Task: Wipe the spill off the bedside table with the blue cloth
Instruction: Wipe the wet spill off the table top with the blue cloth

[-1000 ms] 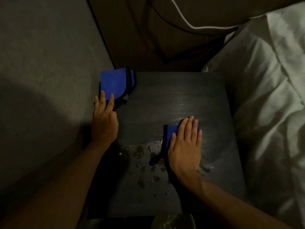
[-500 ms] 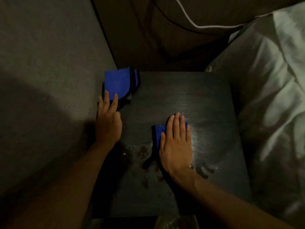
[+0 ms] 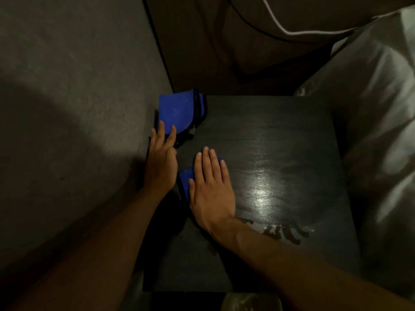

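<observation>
My right hand [image 3: 211, 187] lies flat on a folded blue cloth [image 3: 186, 180], pressing it onto the dark bedside table [image 3: 280, 135]; only the cloth's left part and a far corner show. My left hand [image 3: 160, 161] rests flat at the table's left edge, fingers apart, fingertips touching a stack of folded blue cloths [image 3: 179, 112] at the far left corner. Wet streaks of the spill [image 3: 285, 232] glisten to the right of my right wrist. A few small drops [image 3: 211, 245] sit beside my forearm.
A grey wall [image 3: 74, 97] runs along the table's left side. White bedding [image 3: 377, 131] presses against its right side. A white cable [image 3: 278, 25] hangs behind the table. A pale object [image 3: 249, 301] shows below the table's front edge.
My right hand has slid the blue cloth leftward across the table, over the drops, until it is next to my left hand. The left hand has stayed by the stack.
</observation>
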{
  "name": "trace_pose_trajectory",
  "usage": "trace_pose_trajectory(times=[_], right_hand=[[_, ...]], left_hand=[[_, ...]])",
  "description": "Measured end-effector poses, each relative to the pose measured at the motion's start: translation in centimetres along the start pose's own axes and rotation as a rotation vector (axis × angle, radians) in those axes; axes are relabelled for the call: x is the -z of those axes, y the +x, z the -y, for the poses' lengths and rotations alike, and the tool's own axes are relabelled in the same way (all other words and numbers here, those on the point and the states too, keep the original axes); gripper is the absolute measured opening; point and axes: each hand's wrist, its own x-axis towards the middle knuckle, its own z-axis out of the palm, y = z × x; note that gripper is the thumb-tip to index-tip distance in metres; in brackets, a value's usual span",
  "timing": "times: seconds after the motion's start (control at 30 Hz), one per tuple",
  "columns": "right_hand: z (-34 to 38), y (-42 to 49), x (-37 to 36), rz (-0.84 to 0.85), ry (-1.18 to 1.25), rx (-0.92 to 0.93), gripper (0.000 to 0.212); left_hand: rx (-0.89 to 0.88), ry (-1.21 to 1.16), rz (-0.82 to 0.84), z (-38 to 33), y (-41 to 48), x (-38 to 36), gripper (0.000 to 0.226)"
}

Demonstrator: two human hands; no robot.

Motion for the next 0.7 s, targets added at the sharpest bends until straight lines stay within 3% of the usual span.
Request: trace_pose_trajectory(times=[0.1, 0.33, 0.5, 0.7], right_hand=[[0.7, 0.5, -0.4, 0.019, 0.015, 0.092, 0.064], [0.7, 1.7, 0.2, 0.068, -0.002, 0.442, 0.062], [2.0, -0.6, 1.0, -0.092, 0.082, 0.133, 0.057], [5.5, -1.7, -0.4, -0.086, 0.173, -0.244, 0.068]], left_hand=[[0.007, -0.093, 0.002, 0.2, 0.2, 0.0, 0.052], [-0.038, -0.13, -0.025, 0.7, 0.4, 0.5, 0.05], [-0.021, -0.117, 0.01, 0.3, 0.5, 0.9, 0.049], [0.009, -0.169, 0.02, -0.1, 0.5, 1.2, 0.047]])
